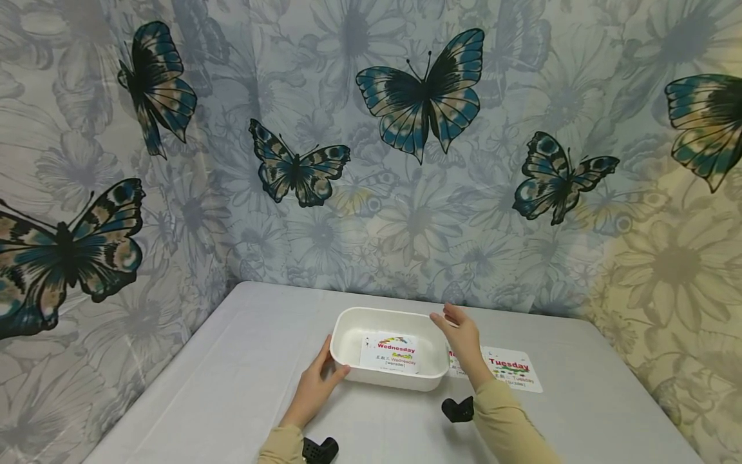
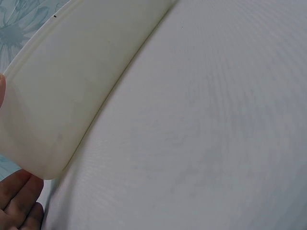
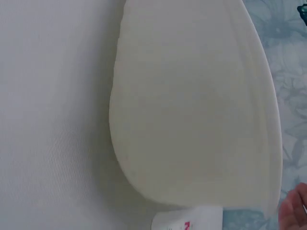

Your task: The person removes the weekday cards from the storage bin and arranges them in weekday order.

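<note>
While your left hand (image 1: 313, 391) grips the white tub (image 1: 390, 379), your right hand (image 1: 463, 343), fingers loose, is by its far corner.

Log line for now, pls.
left hand: holds white tub's left end | right hand: at its right rim, contact unclear | Wednesday card: inside tub | Tuesday card: on table, right

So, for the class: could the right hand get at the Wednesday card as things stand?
Probably yes: the card lies in the tub, whose top is open, and nothing seems to lie over it. The right hand, by the tub's right end, looks to hold nothing.
</note>
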`<state>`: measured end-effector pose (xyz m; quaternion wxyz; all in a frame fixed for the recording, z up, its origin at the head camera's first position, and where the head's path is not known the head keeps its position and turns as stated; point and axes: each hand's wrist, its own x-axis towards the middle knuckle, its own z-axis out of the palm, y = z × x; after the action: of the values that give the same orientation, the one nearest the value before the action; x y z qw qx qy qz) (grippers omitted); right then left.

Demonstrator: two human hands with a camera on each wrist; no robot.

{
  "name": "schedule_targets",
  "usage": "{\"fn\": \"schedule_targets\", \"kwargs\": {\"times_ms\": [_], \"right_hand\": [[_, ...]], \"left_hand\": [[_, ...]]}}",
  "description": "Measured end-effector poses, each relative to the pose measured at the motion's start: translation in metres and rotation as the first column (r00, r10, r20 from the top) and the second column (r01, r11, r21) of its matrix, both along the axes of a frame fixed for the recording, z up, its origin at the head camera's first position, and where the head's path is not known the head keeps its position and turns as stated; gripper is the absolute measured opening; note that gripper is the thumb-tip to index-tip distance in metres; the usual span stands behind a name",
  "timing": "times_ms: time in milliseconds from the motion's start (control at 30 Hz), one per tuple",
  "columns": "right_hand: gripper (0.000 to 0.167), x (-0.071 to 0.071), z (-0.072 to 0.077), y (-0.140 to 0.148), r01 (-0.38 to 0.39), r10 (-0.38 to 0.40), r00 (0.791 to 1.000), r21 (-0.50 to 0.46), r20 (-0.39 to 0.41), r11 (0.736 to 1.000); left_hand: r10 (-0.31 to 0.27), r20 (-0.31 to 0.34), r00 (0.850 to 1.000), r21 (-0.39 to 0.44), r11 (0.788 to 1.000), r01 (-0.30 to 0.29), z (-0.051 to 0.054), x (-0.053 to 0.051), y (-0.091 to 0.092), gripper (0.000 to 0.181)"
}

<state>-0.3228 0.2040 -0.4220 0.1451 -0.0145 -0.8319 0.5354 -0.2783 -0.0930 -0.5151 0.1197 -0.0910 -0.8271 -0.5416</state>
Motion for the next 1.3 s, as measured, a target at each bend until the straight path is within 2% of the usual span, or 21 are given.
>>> {"fn": "schedule_targets", "kwargs": {"times_ms": [333, 667, 900, 1133, 1300], "right_hand": [[0.073, -0.004, -0.003, -0.025, -0.111, 0.106, 0.991, 0.048, 0.087, 0.993], [0.077, -0.009, -0.015, -0.04, -0.139, 0.12, 0.974, 0.087, 0.194, 0.986], [0.077, -0.013, -0.024, -0.045, -0.157, 0.141, 0.977, 0.092, 0.163, 0.983], [0.078, -0.014, -0.023, -0.047, -0.163, 0.142, 0.979, 0.143, 0.144, 0.976], [0.083, -0.015, -0.023, -0.048, -0.173, 0.137, 0.967, 0.16, 0.214, 0.972]], "left_hand": [[-0.017, 0.0, 1.0, 0.02, 1.0, 0.017, -0.001, -0.002, 0.0, 0.084], [-0.016, 0.002, 1.0, 0.023, 1.0, 0.016, -0.001, -0.001, 0.0, 0.083], [-0.021, 0.001, 1.0, 0.029, 0.999, 0.021, 0.0, 0.0, -0.001, 0.082], [-0.016, -0.002, 1.0, 0.029, 0.999, 0.016, 0.0, 0.0, -0.001, 0.083], [-0.017, -0.003, 1.0, 0.033, 0.999, 0.017, 0.001, 0.001, -0.001, 0.084]]}}
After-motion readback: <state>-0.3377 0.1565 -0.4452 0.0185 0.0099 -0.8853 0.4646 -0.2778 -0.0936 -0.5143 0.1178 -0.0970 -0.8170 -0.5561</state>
